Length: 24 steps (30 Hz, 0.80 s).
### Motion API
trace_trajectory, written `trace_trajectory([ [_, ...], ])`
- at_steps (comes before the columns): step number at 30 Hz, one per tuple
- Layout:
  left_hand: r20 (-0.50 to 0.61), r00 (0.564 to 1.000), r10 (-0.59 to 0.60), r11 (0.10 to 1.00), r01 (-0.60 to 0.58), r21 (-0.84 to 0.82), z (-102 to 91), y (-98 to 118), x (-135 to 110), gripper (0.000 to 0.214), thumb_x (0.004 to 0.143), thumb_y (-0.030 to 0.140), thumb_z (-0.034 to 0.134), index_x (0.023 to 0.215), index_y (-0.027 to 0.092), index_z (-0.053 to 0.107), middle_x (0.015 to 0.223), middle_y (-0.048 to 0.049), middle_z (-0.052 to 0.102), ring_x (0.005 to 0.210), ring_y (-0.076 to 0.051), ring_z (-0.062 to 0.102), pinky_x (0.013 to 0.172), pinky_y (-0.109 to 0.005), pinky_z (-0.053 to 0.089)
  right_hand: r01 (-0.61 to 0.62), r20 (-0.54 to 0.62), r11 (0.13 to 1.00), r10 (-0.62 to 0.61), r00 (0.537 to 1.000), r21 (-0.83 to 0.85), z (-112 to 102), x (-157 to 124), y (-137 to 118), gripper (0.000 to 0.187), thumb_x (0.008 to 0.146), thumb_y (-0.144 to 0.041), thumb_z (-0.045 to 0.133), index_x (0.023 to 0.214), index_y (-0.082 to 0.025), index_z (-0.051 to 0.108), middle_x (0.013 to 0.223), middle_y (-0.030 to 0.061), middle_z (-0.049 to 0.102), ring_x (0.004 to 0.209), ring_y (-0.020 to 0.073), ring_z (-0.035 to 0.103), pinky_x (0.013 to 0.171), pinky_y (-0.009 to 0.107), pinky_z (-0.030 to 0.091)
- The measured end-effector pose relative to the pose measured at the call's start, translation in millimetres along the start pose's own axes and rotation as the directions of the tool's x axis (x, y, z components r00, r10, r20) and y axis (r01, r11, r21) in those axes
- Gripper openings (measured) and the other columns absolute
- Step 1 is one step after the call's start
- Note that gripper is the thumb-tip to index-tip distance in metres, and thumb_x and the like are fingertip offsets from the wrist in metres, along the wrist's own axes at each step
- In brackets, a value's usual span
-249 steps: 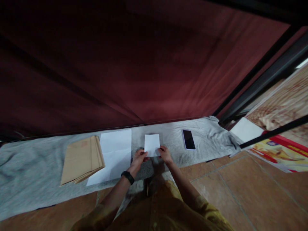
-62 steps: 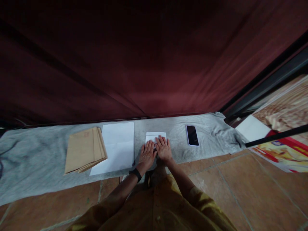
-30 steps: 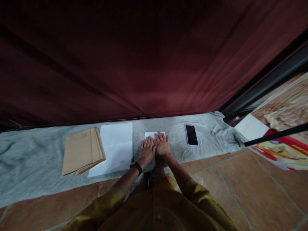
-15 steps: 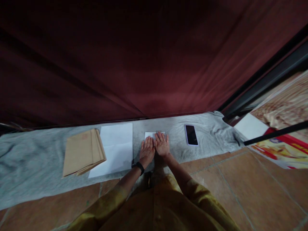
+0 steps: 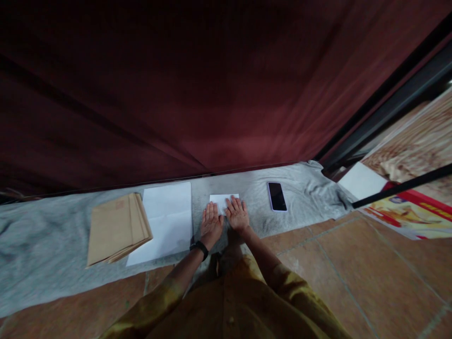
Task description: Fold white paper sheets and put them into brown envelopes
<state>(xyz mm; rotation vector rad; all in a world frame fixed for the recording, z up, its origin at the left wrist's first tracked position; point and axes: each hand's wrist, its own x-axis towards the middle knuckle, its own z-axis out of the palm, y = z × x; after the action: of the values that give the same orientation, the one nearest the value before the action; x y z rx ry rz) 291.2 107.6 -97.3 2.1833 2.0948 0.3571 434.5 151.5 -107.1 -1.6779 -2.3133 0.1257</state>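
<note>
A small white piece of paper (image 5: 220, 200), perhaps folded, lies flat on the grey cloth (image 5: 247, 186) in front of me. My left hand (image 5: 212, 222) rests palm down over its left and near part, fingers stretched out. On its right side lies my right hand (image 5: 237, 214), also flat, with the fingers a little spread. Both palms hide the paper's near edge. To the left is a stack of larger white sheets (image 5: 169, 212), with a visible crease across it. Brown envelopes (image 5: 113, 228) lie partly over those sheets in a fanned pile.
A phone (image 5: 277, 196) with a dark screen lies right of my hands. Dark red fabric (image 5: 219, 117) hangs along the far edge of the cloth. At the right are a black metal bar (image 5: 402, 186) and a printed box (image 5: 413, 214) on the tiled floor (image 5: 381, 263).
My hands have slid apart slightly along the small paper, uncovering more of its middle. The whole view has shifted a little.
</note>
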Motion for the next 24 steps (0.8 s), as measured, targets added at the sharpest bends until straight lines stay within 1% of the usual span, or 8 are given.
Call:
trace_trajectory([
  [4,0.004,0.999,-0.034,0.999,0.034,0.030,-3.5,-3.3,-5.1,0.064,0.101,0.031,0.030,0.157,0.001,0.028,0.164,-0.0209,0.031,0.155,-0.028,0.021,0.126,-0.047,0.021,-0.044,-0.036,0.999,0.044,0.998,0.001,-0.8,-4.1,11.9,0.052,0.107,-0.040,0.038,0.154,-0.020,0.043,0.161,0.0127,0.040,0.147,0.0315,0.037,0.121,0.057,0.017],
  [9,-0.004,0.999,-0.049,0.995,0.049,0.092,-5.9,-5.6,-8.9,0.063,0.101,0.033,0.029,0.155,-0.001,0.033,0.163,-0.0208,0.033,0.155,-0.029,0.024,0.126,-0.045,0.020,-0.070,-0.052,0.997,0.071,0.996,0.018,-7.0,-8.7,28.4,0.054,0.106,-0.038,0.038,0.155,-0.017,0.042,0.159,0.0137,0.043,0.146,0.0331,0.038,0.121,0.057,0.018],
  [13,-0.016,0.998,-0.059,0.995,0.060,0.083,-3.8,-4.5,-9.4,0.064,0.101,0.033,0.031,0.155,0.000,0.031,0.163,-0.0212,0.033,0.155,-0.029,0.024,0.126,-0.047,0.020,-0.110,-0.121,0.994,0.112,0.986,0.017,-13.7,-13.0,25.6,0.055,0.105,-0.033,0.037,0.154,-0.009,0.040,0.159,0.0186,0.040,0.146,0.0352,0.038,0.121,0.059,0.019],
  [15,-0.016,0.997,-0.070,0.995,0.071,0.066,-2.2,-4.6,-9.3,0.064,0.100,0.032,0.033,0.156,0.001,0.030,0.163,-0.0209,0.033,0.155,-0.029,0.023,0.126,-0.048,0.020,-0.040,-0.153,0.999,0.044,0.987,0.025,-15.4,-16.6,14.3,0.055,0.104,-0.031,0.038,0.155,-0.009,0.039,0.162,0.0181,0.035,0.148,0.0343,0.036,0.122,0.057,0.019],
  [17,-0.007,0.997,-0.074,0.996,0.074,0.054,-1.3,-5.6,-9.3,0.064,0.099,0.030,0.033,0.157,0.002,0.030,0.164,-0.0203,0.031,0.155,-0.029,0.022,0.126,-0.048,0.020,0.092,-0.144,0.995,-0.085,0.986,0.046,-14.1,-21.2,-0.8,0.055,0.104,-0.033,0.041,0.155,-0.014,0.040,0.164,0.0135,0.034,0.149,0.0317,0.034,0.122,0.053,0.022],
  [19,0.013,0.998,-0.059,0.997,0.058,0.050,-1.6,-7.3,-9.5,0.064,0.098,0.025,0.033,0.157,0.001,0.029,0.164,-0.0204,0.031,0.156,-0.029,0.020,0.126,-0.048,0.020,0.184,-0.112,0.980,-0.175,0.978,0.077,-9.8,-26.1,-14.5,0.052,0.104,-0.038,0.044,0.153,-0.019,0.045,0.162,0.0103,0.038,0.148,0.0286,0.036,0.121,0.048,0.027],
  [22,0.033,0.999,-0.030,0.999,0.029,0.038,-4.0,-8.8,-9.9,0.064,0.096,0.020,0.033,0.156,-0.001,0.028,0.164,-0.0225,0.029,0.156,-0.029,0.018,0.126,-0.049,0.019,0.186,-0.090,0.977,-0.177,0.980,0.099,-2.1,-32.9,-22.9,0.049,0.104,-0.040,0.047,0.147,-0.019,0.053,0.157,0.0108,0.046,0.145,0.0269,0.043,0.120,0.045,0.032],
  [24,0.025,0.999,-0.033,0.999,0.033,0.018,-5.9,-8.4,-10.4,0.064,0.097,0.023,0.034,0.156,-0.002,0.028,0.164,-0.0235,0.028,0.156,-0.030,0.018,0.126,-0.050,0.019,0.166,-0.097,0.982,-0.157,0.983,0.091,0.7,-36.9,-19.1,0.051,0.104,-0.042,0.048,0.148,-0.017,0.051,0.156,0.0126,0.047,0.145,0.0270,0.043,0.119,0.045,0.033],
])
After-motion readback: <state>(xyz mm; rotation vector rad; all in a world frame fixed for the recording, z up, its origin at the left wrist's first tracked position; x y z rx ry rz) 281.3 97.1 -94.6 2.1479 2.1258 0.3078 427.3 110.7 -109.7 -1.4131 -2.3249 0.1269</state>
